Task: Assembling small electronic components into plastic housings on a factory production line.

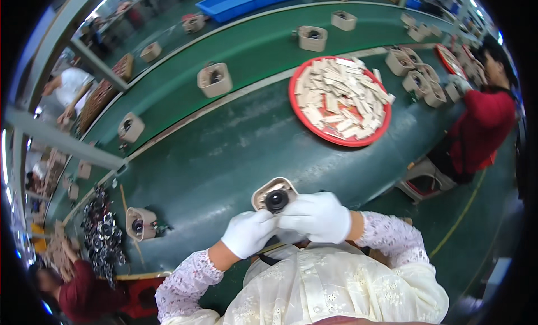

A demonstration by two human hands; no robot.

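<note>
Small beige case [262, 196] w/ round corners is in both hands, right in front of the person, by the near edge of the green table [196, 168]. Can't tell if its bottom touches the table. Its open top faces up, & a round black part [277, 200] sits inside.

L hand [248, 233], in a white glove, has its fingers bent & closed on the near left side of the case. R hand [316, 217], same kind of glove, grips the near right side w/ its fingers curled in. Fingertips are a bit blurry, so can't tell what each one does.

Off to the left, another case [140, 224] lies tipped on the table w/ a black part in it. Past it is a big messy pile of black parts [103, 232].

Farther out, a round red tray [341, 141] is full of flat pale pcs [347, 95], all mixed up. Behind, a green belt [252, 50] has more cases on it, spaced apart. A bunch of cases [417, 75] sits close together on the right, nr a person in red [485, 123]. Way back: a blue tray [249, 3].
</note>
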